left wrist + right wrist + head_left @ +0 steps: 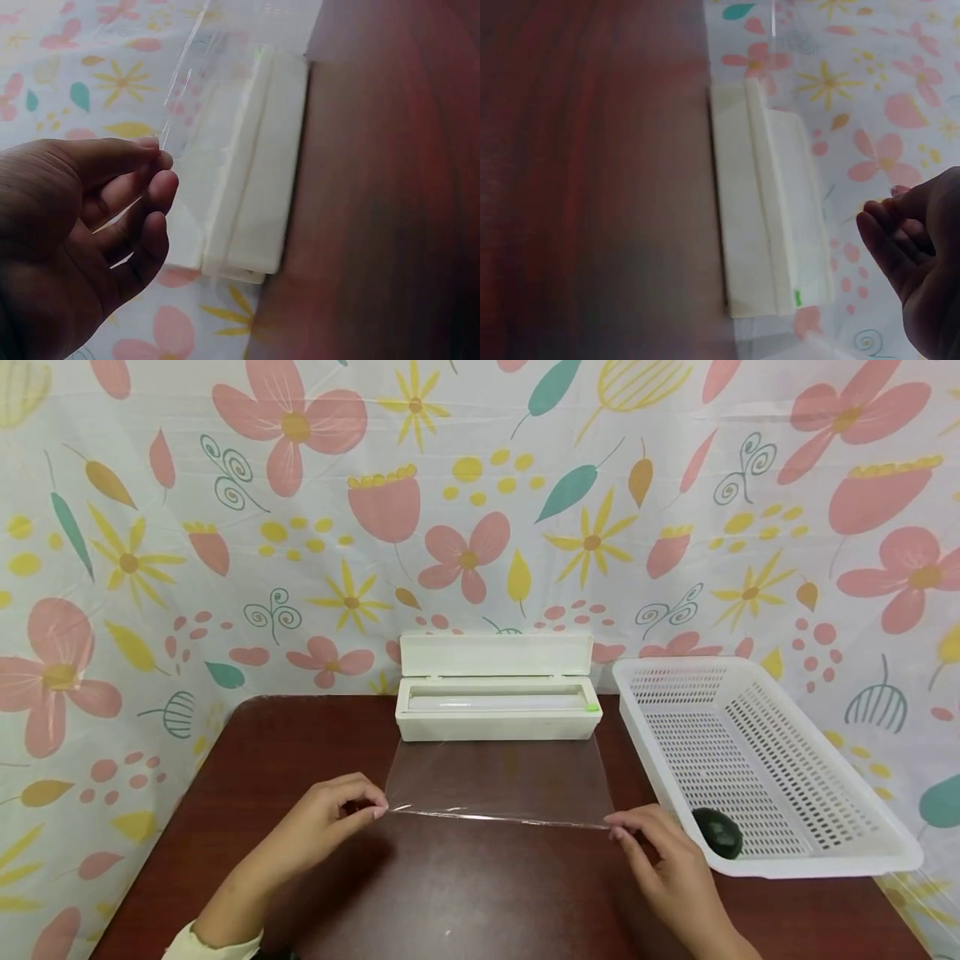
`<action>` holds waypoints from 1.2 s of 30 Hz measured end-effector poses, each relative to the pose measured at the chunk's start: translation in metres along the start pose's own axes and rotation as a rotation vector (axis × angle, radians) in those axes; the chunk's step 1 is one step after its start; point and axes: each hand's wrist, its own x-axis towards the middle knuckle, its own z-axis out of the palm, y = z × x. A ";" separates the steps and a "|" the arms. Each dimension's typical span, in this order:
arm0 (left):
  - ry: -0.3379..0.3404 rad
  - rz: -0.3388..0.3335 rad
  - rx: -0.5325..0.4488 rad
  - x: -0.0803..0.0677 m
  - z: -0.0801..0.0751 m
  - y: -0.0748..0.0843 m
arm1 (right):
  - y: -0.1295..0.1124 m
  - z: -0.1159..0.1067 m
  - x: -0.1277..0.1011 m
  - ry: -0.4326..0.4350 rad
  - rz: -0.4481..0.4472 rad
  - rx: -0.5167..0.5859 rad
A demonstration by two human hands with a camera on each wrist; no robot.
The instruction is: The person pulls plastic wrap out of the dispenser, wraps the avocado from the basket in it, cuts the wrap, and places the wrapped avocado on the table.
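1. Across the counter (450,902), dark red-brown and glossy: you appear to be at the drawing-out step, film held off the box. Next move likely calls for even tension from both sides.
2. Basket (825,865), to your right: white, perforated, rectangular, apparently plastic.
3. Dispenser box (495,728), at the back: cream-white, oblong, lid (495,656) raised, pale roll (495,702) inside.
4. Film (502,777): runs from the box front toward you; clear, thin, its near edge a shiny line between your hands.
5. Left hand (330,818) pinches the film's left corner, right hand (660,856) the right; fingertips meet, other fingers loosely bent.
6. Dark green object (718,833): rounded, in the basket's near-left corner; identity unclear.
7. Green tab (592,707): box's right end.
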 end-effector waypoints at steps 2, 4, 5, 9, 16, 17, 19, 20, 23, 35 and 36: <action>-0.014 0.004 0.009 0.000 0.003 -0.003 | 0.001 0.001 -0.004 -0.044 0.026 0.001; -0.025 0.015 0.023 0.000 0.006 -0.006 | 0.002 0.003 -0.008 -0.085 0.054 -0.007; -0.029 0.020 0.034 0.000 0.007 -0.008 | 0.003 0.004 -0.010 -0.109 0.076 -0.013; -0.046 0.041 0.055 0.000 0.015 -0.013 | 0.007 0.008 -0.016 -0.156 0.124 -0.041; -0.068 0.022 0.092 0.003 0.029 -0.019 | 0.014 0.012 -0.020 -0.183 0.146 -0.069; -0.067 0.016 0.099 0.003 0.030 -0.019 | 0.015 0.012 -0.020 -0.187 0.144 -0.070; -0.069 0.013 0.112 0.005 0.033 -0.020 | 0.018 0.013 -0.019 -0.194 0.142 -0.081; -0.068 0.016 0.120 0.005 0.034 -0.020 | 0.020 0.013 -0.020 -0.198 0.139 -0.089; -0.066 0.034 0.163 0.005 0.040 -0.021 | 0.024 0.014 -0.020 -0.207 0.133 -0.129; -0.131 0.011 0.286 0.004 0.056 -0.034 | 0.031 0.021 -0.020 -0.273 0.169 -0.194; -0.137 0.007 0.292 0.004 0.057 -0.035 | 0.031 0.021 -0.020 -0.278 0.170 -0.190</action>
